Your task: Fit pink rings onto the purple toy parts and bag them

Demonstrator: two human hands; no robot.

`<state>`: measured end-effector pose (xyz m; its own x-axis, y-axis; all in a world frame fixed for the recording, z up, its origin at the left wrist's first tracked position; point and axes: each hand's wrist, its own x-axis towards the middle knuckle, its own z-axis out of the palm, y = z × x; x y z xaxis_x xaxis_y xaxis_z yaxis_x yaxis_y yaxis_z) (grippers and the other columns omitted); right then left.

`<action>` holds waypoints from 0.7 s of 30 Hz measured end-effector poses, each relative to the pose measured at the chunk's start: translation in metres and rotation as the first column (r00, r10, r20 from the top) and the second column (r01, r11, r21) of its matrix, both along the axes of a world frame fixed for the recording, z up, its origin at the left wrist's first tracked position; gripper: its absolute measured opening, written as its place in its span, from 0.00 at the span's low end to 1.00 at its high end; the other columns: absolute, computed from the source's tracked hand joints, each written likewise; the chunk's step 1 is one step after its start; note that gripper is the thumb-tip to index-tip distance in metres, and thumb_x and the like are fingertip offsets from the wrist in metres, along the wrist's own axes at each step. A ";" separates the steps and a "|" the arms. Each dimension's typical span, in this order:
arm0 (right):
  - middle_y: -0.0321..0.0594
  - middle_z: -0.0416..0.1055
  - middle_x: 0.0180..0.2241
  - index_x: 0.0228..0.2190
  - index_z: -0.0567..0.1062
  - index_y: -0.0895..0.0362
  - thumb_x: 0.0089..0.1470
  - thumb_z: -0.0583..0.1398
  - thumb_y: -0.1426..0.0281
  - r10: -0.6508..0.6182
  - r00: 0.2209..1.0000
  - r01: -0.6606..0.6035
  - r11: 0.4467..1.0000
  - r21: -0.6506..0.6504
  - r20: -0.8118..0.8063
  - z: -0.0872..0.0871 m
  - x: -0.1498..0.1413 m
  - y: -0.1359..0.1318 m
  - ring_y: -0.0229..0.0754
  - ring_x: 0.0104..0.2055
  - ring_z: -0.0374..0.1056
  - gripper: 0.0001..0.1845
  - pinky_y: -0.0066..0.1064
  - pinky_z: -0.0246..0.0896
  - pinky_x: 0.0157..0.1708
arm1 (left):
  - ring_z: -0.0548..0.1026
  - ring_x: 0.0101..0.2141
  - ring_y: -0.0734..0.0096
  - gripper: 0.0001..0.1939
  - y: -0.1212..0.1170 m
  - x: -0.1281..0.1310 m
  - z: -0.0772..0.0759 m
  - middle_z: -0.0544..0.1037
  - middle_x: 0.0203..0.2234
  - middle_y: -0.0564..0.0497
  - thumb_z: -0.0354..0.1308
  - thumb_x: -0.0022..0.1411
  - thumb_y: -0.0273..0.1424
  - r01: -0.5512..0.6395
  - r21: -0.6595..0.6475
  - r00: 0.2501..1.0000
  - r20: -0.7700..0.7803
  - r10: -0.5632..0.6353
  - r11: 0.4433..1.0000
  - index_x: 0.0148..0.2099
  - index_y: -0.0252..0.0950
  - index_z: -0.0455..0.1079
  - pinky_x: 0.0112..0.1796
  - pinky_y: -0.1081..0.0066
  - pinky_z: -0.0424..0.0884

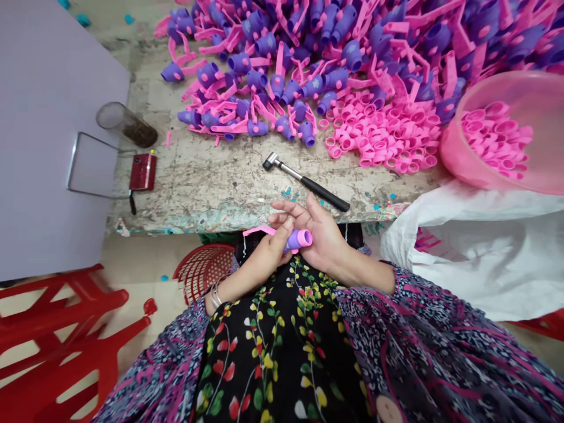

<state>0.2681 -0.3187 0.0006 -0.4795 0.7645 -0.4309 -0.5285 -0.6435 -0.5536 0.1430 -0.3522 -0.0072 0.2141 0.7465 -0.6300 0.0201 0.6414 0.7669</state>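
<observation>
Over my lap, both hands hold one purple and pink plastic toy part point(298, 239). My left hand point(268, 251) is closed around its purple barrel and pink handle, thumb on top. My right hand point(318, 235) cups the same part from the right, its fingers partly stretched behind it. A pink ring sits on the barrel's end, facing right.
A small black-handled hammer point(308, 183) lies on the worn table point(211, 182) just beyond my hands. Behind it are heaps of purple-pink parts point(308, 53) and loose pink rings point(383, 132). A pink bowl point(497, 88) of rings stands right, above a white bag point(476, 247). Red stools point(61, 335) and a red basket point(205, 267) stand left.
</observation>
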 end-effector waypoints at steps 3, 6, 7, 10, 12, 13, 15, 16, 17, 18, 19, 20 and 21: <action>0.44 0.78 0.36 0.38 0.77 0.53 0.60 0.45 0.41 -0.012 1.000 0.012 1.000 -0.024 -0.016 -0.001 0.000 -0.001 0.44 0.36 0.73 0.34 0.38 0.70 0.39 | 0.54 0.18 0.79 0.29 0.000 0.000 0.001 0.59 0.16 0.57 0.49 0.60 0.60 -0.007 -0.002 1.000 -0.002 0.007 1.000 0.30 0.37 0.62 0.19 0.76 0.50; 0.43 0.78 0.35 0.38 0.78 0.54 0.60 0.45 0.42 -0.018 0.999 0.016 0.999 -0.045 -0.039 -0.001 0.000 0.000 0.44 0.35 0.72 0.34 0.38 0.70 0.38 | 0.54 0.18 0.79 0.29 0.002 0.001 0.003 0.59 0.16 0.57 0.49 0.60 0.60 0.002 -0.004 1.000 -0.024 -0.002 1.000 0.29 0.37 0.61 0.19 0.76 0.50; 0.43 0.78 0.35 0.37 0.78 0.54 0.61 0.45 0.43 -0.019 0.999 0.016 0.998 -0.054 -0.051 0.000 0.000 0.000 0.43 0.35 0.72 0.33 0.37 0.70 0.38 | 0.54 0.18 0.79 0.29 0.002 0.001 0.004 0.59 0.16 0.57 0.49 0.60 0.59 0.009 -0.003 0.999 -0.032 -0.009 1.000 0.29 0.37 0.61 0.19 0.76 0.49; 0.42 0.78 0.35 0.37 0.78 0.54 0.62 0.45 0.44 -0.028 0.997 0.022 0.996 -0.085 -0.072 0.000 -0.001 0.000 0.43 0.35 0.72 0.33 0.36 0.69 0.38 | 0.55 0.18 0.78 0.28 0.003 0.000 0.005 0.61 0.15 0.56 0.49 0.61 0.59 0.028 0.008 0.999 -0.041 -0.027 1.000 0.30 0.37 0.63 0.19 0.75 0.49; 0.42 0.78 0.34 0.36 0.78 0.54 0.61 0.46 0.43 -0.033 0.997 0.026 0.995 -0.099 -0.074 0.000 -0.001 0.000 0.43 0.34 0.72 0.33 0.36 0.69 0.37 | 0.56 0.18 0.78 0.28 0.003 0.000 0.005 0.62 0.15 0.56 0.49 0.62 0.58 0.031 0.012 0.999 -0.038 -0.031 0.999 0.31 0.37 0.64 0.19 0.74 0.49; 0.42 0.78 0.33 0.36 0.79 0.54 0.61 0.46 0.43 -0.037 0.996 0.028 0.994 -0.106 -0.078 0.001 -0.001 0.000 0.42 0.34 0.72 0.33 0.35 0.68 0.37 | 0.56 0.18 0.78 0.28 0.003 0.000 0.005 0.62 0.15 0.56 0.49 0.62 0.58 0.033 0.010 0.999 -0.039 -0.032 0.999 0.31 0.37 0.64 0.20 0.74 0.49; 0.42 0.77 0.32 0.36 0.79 0.55 0.61 0.46 0.43 -0.045 0.995 0.034 0.992 -0.119 -0.090 0.001 -0.001 0.001 0.42 0.34 0.72 0.34 0.34 0.68 0.37 | 0.55 0.18 0.78 0.28 0.003 0.001 0.006 0.61 0.16 0.56 0.48 0.62 0.59 0.038 0.006 0.998 -0.046 -0.037 0.999 0.31 0.37 0.64 0.20 0.74 0.49; 0.42 0.77 0.32 0.35 0.79 0.55 0.62 0.46 0.44 -0.050 0.994 0.038 0.991 -0.124 -0.095 0.001 -0.001 0.001 0.42 0.34 0.72 0.34 0.34 0.67 0.37 | 0.55 0.18 0.78 0.28 0.003 0.001 0.006 0.61 0.16 0.56 0.48 0.62 0.59 0.040 0.004 0.998 -0.050 -0.040 0.999 0.31 0.37 0.64 0.20 0.74 0.49; 0.42 0.77 0.31 0.35 0.79 0.56 0.62 0.46 0.44 -0.054 0.994 0.042 0.991 -0.128 -0.098 0.001 -0.001 0.001 0.41 0.34 0.72 0.34 0.34 0.67 0.37 | 0.55 0.18 0.78 0.28 0.004 0.001 0.007 0.61 0.16 0.56 0.47 0.62 0.59 0.043 0.003 0.998 -0.054 -0.042 0.999 0.31 0.37 0.64 0.20 0.74 0.49; 0.42 0.77 0.31 0.35 0.80 0.56 0.62 0.46 0.45 -0.058 0.994 0.045 0.991 -0.130 -0.098 0.000 -0.002 0.001 0.41 0.33 0.71 0.34 0.34 0.67 0.37 | 0.55 0.18 0.78 0.29 0.004 0.001 0.007 0.61 0.16 0.56 0.47 0.62 0.59 0.044 0.006 0.997 -0.058 -0.043 0.999 0.31 0.37 0.64 0.20 0.74 0.49; 0.42 0.77 0.31 0.35 0.80 0.56 0.62 0.46 0.45 -0.060 0.994 0.048 0.990 -0.129 -0.094 0.000 -0.002 0.001 0.41 0.33 0.71 0.34 0.34 0.66 0.37 | 0.55 0.18 0.78 0.29 0.004 0.001 0.007 0.61 0.16 0.56 0.47 0.62 0.59 0.045 0.010 0.997 -0.060 -0.044 0.999 0.30 0.37 0.63 0.20 0.74 0.49; 0.42 0.77 0.31 0.34 0.80 0.55 0.62 0.46 0.45 -0.062 0.994 0.051 0.991 -0.126 -0.087 0.000 -0.003 0.001 0.41 0.33 0.71 0.34 0.33 0.66 0.36 | 0.56 0.18 0.78 0.29 0.004 0.001 0.006 0.62 0.16 0.56 0.47 0.62 0.59 0.045 0.013 0.997 -0.062 -0.044 0.999 0.30 0.37 0.63 0.20 0.74 0.49; 0.42 0.77 0.31 0.34 0.80 0.55 0.62 0.46 0.44 -0.064 0.995 0.055 0.991 -0.121 -0.079 0.000 -0.003 0.001 0.41 0.32 0.71 0.34 0.33 0.66 0.36 | 0.56 0.18 0.78 0.29 0.004 0.001 0.005 0.62 0.17 0.55 0.47 0.62 0.59 0.044 0.016 0.997 -0.064 -0.043 0.999 0.30 0.37 0.63 0.20 0.74 0.50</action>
<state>0.2651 -0.3180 0.0005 -0.4721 0.7387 -0.4810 -0.6084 -0.6679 -0.4286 0.1437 -0.3485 -0.0019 0.2071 0.7484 -0.6301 0.0967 0.6253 0.7744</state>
